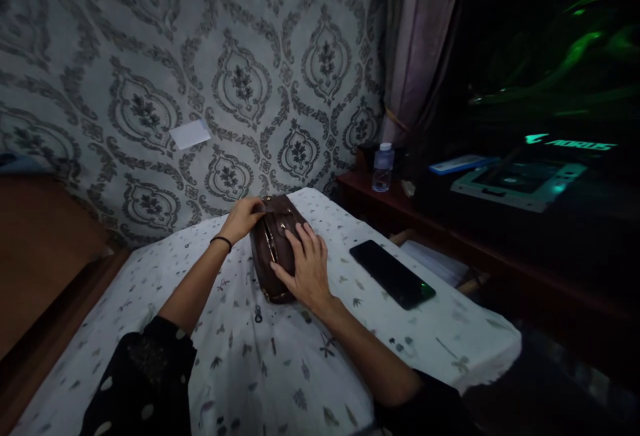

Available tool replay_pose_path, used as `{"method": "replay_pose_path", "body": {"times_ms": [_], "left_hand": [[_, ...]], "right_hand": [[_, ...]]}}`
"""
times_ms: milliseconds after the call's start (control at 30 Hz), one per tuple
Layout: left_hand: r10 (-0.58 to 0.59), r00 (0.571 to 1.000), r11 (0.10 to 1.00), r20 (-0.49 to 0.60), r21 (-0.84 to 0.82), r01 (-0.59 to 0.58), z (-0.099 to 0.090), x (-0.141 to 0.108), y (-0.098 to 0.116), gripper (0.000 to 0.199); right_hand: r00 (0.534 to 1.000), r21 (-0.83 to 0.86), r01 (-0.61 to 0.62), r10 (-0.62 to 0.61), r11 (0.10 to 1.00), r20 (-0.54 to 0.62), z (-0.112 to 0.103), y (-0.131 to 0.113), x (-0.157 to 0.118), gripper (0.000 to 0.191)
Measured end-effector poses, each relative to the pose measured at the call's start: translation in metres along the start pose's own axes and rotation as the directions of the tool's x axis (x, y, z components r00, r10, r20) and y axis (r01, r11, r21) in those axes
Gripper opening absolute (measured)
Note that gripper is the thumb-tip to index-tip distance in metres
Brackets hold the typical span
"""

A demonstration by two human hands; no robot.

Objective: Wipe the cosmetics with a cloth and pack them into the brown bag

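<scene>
A small brown leather-look handbag (274, 279) with gold-coloured studs lies on the patterned white bed sheet. Its zip (270, 239) runs along the side facing me and looks partly parted. My left hand (243, 218) has its fingers closed at the bag's far left edge, near the zip's far end; the exact part it pinches is too dark to make out. My right hand (309, 269) rests on the bag's right side, with fingers spread and the thumb near the close end of the zip.
A black smartphone (393, 273) lies on the bed to the right. Beyond it, a dark red desk (350, 186) carries a water bottle (383, 168) and a lit computer case (520, 183). The patterned wall (240, 83) is behind the bed; a brown wooden panel (45, 243) stands left.
</scene>
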State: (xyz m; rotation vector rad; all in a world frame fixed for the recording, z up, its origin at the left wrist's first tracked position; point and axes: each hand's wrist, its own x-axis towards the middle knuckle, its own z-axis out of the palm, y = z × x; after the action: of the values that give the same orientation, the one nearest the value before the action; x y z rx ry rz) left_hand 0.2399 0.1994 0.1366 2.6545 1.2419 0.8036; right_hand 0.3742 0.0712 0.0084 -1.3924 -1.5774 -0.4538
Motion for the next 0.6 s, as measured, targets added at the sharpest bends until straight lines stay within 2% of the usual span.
{"method": "replay_pose_path", "body": {"times_ms": [200,600], "left_hand": [[-0.068,0.996,0.998,-0.066,-0.005,0.068,0.002,-0.007,0.004,0.018],[-0.010,1.000,0.997,-0.011,-0.080,0.009,-0.014,-0.037,0.038,0.010]], "right_hand": [[1.000,-0.008,0.004,-0.003,1.000,0.013,0.001,0.000,0.000,0.060],[0.999,0.002,0.005,-0.005,1.000,0.041,0.004,0.003,-0.001,0.063]]}}
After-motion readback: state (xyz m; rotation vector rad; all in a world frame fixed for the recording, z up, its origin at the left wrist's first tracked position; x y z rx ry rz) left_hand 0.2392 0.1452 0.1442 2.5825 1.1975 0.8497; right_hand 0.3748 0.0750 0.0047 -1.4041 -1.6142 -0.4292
